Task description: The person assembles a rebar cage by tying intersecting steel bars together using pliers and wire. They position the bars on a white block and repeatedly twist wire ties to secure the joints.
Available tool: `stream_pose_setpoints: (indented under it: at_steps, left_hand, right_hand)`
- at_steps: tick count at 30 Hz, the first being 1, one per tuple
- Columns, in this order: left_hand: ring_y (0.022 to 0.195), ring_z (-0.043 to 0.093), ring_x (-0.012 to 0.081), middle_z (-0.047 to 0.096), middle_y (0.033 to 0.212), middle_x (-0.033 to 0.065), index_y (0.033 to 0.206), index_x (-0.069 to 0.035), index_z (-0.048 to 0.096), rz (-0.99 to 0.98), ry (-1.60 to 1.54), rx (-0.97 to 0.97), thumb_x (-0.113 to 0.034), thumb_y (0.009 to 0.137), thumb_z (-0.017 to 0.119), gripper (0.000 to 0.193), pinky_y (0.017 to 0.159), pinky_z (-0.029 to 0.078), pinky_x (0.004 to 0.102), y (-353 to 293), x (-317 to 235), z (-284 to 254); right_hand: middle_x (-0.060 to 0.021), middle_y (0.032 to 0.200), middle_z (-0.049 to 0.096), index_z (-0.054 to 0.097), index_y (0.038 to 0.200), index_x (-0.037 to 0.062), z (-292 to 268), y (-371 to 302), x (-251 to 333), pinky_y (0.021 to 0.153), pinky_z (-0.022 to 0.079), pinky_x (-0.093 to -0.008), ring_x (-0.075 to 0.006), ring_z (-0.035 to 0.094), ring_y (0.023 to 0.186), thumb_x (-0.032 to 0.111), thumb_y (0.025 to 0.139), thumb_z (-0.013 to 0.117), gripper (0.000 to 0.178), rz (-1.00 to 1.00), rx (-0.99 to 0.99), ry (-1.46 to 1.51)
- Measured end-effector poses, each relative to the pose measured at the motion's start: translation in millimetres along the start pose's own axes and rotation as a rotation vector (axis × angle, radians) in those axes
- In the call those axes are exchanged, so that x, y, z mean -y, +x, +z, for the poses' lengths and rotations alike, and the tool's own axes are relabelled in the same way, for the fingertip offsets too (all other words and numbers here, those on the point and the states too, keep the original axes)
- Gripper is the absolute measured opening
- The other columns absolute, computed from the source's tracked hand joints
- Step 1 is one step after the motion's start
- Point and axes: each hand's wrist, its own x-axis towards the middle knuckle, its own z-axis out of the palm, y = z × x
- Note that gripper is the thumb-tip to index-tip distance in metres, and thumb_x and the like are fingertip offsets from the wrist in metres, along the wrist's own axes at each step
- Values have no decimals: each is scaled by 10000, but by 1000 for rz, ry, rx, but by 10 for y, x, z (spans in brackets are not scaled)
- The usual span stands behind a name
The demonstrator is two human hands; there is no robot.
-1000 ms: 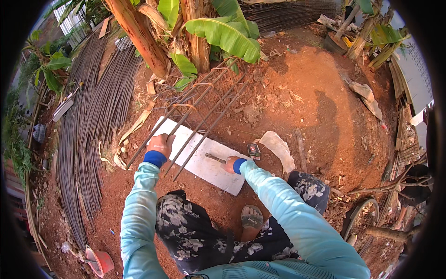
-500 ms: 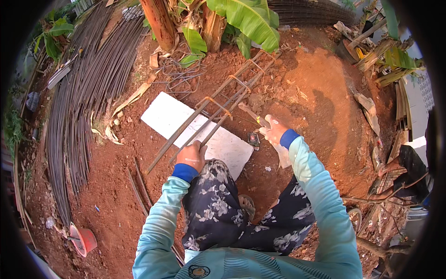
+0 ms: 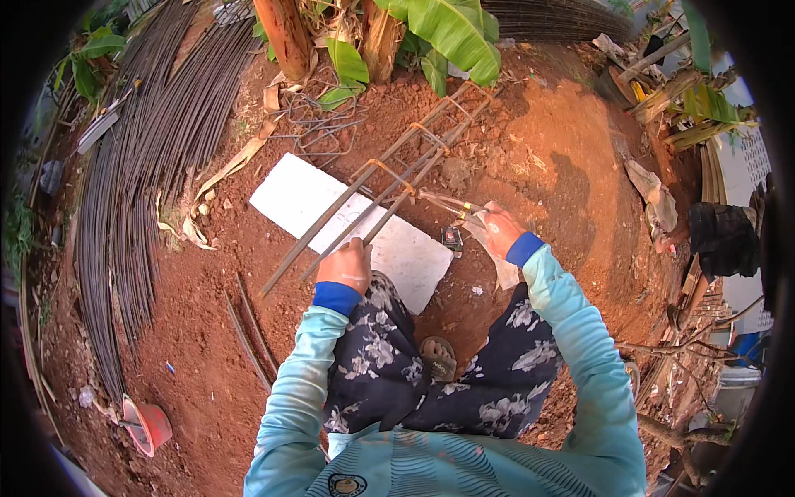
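Observation:
A long cage of steel bars [image 3: 431, 157] with square stirrups slants from the lower left up towards the banana plant. Its near end lies over a white slab [image 3: 411, 263]. My left hand [image 3: 346, 267] is closed round the cage's nearest bar, close to its lower end. In my right hand [image 3: 502, 231] is a pair of pincers [image 3: 451, 203] with yellow marks on the handles. The handles stand a little apart, and the jaws are at a stirrup corner [image 3: 407, 191]; whether they grip wire there is too small to tell. Something pale [image 3: 499, 267] hangs below that hand.
Long loose bars [image 3: 178, 108] lie in a heap at the left. Bent stirrups [image 3: 319, 124] rest beside the banana plant [image 3: 379, 45]. A small dark box [image 3: 451, 238] is beside the slab. A red bucket [image 3: 151, 427] lies tipped at lower left; branches [image 3: 675, 352] stick in from the right.
The pincers have swung left, bringing their jaws to the stirrup corner, and their handles now show apart. My right hand has shifted slightly right; my left hand still holds the bar.

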Motion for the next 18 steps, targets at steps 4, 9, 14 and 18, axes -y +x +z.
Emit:
stream_pose_setpoints:
  at_steps: [4,9,14,18]
  left_hand:
    - [684,656,427,657,728,234,872,-13,576,14,18,-15,-269,938,560,265,622,538,507,22,10,-6]
    - [695,661,428,666,750,232,887,-7,580,19,36,-23,-271,939,554,271,632,546,505,27,30,-23]
    - [712,664,426,668,761,234,895,-3,583,8,20,-3,-266,939,551,269,647,545,505,25,2,-36]
    - [720,663,426,667,761,236,890,0,586,16,15,-9,-258,943,541,268,656,543,503,34,-3,-46]
  right_hand:
    - [-182,1142,514,635,1084,41,-101,14,136,935,401,-511,-392,517,1097,138,734,655,364,11,-68,-203]
    - [-220,1331,427,585,1265,63,-138,8,219,1105,208,-628,-444,355,1332,145,721,655,555,40,-60,-311]
    - [-229,1384,392,563,1311,100,-177,-36,275,1106,154,-672,-463,280,1381,211,706,678,626,60,34,-331]
    - [-230,1404,362,537,1344,114,-207,-46,330,1084,142,-708,-482,249,1388,258,707,686,670,90,113,-352]
